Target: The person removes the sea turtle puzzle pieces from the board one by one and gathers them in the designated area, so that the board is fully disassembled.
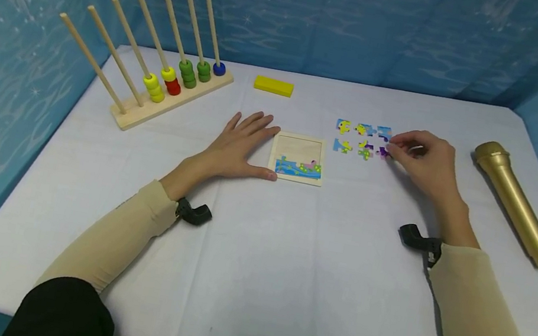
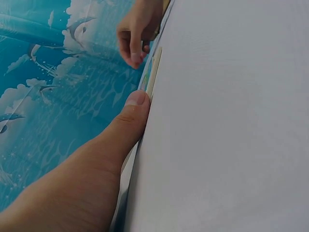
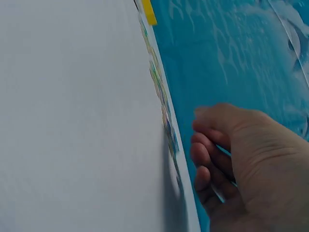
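Observation:
My left hand (image 1: 242,148) lies spread on the table, with thumb and index finger at the left side of a small wooden puzzle tray (image 1: 301,138). Along the tray's lower part sit joined blue puzzle pieces (image 1: 296,169) with green and pink details; its upper part shows bare wood. In the left wrist view the thumb (image 2: 137,99) rests at the tray's edge. My right hand (image 1: 427,160) hovers by the right end of two rows of loose puzzle pieces (image 1: 342,145), fingers loosely bent. Its fingertips are close to a purple piece (image 1: 382,152); nothing shows between them in the right wrist view.
A wooden peg abacus (image 1: 173,100) with coloured beads stands at the back left. Near the back edge lies a yellow block (image 1: 274,86). A gold microphone-shaped object (image 1: 517,203) lies on the right. White cloth covers the table (image 1: 251,267), with blue curtains behind.

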Tool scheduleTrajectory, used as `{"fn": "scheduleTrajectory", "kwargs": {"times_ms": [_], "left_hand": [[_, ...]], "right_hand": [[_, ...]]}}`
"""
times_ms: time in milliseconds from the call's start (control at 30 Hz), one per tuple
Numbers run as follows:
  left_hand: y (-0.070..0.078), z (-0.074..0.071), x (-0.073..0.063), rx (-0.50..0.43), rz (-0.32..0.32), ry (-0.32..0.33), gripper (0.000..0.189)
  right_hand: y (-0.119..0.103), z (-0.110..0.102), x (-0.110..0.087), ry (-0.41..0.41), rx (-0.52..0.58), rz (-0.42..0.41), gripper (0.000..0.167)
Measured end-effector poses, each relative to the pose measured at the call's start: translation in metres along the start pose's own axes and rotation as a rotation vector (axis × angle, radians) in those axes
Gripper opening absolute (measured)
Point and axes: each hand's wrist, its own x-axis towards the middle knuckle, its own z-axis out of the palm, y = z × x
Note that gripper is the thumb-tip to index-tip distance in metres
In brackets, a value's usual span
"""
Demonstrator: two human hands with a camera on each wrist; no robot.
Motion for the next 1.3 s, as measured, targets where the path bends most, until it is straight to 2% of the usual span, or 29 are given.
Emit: {"fn": "scheduleTrajectory", "kwargs": {"times_ms": [133, 233, 500, 667, 833, 967, 1300], "left_hand": [[-0.001, 0.0, 0.0, 0.0, 0.004, 0.006, 0.108], [-0.002, 0.0, 0.0, -0.003, 0.006, 0.008, 0.108], [-0.003, 0.001, -0.002, -0.009, 0.003, -0.001, 0.109], [-0.003, 0.0, -0.001, -0.01, -0.002, 0.0, 0.108], [-0.004, 0.001, 0.0, -0.004, 0.005, -0.003, 0.108], [-0.004, 0.001, 0.001, -0.007, 0.007, -0.01, 0.107], [-0.005, 0.0, 0.0, -0.007, 0.016, -0.002, 0.106]], "right_hand": [[-0.02, 0.012, 0.002, 0.071, 0.047, 0.016, 0.026], [-0.035, 0.024, 0.0, 0.063, 0.099, 0.011, 0.025], [-0.071, 0.056, -0.012, -0.136, 0.198, -0.095, 0.013], [-0.092, 0.071, -0.021, -0.201, 0.231, -0.158, 0.016], [-0.104, 0.082, -0.026, -0.197, 0.191, -0.241, 0.024], [-0.107, 0.087, -0.028, -0.181, 0.171, -0.247, 0.026], [-0.124, 0.114, -0.021, -0.221, 0.162, -0.317, 0.023]]}}
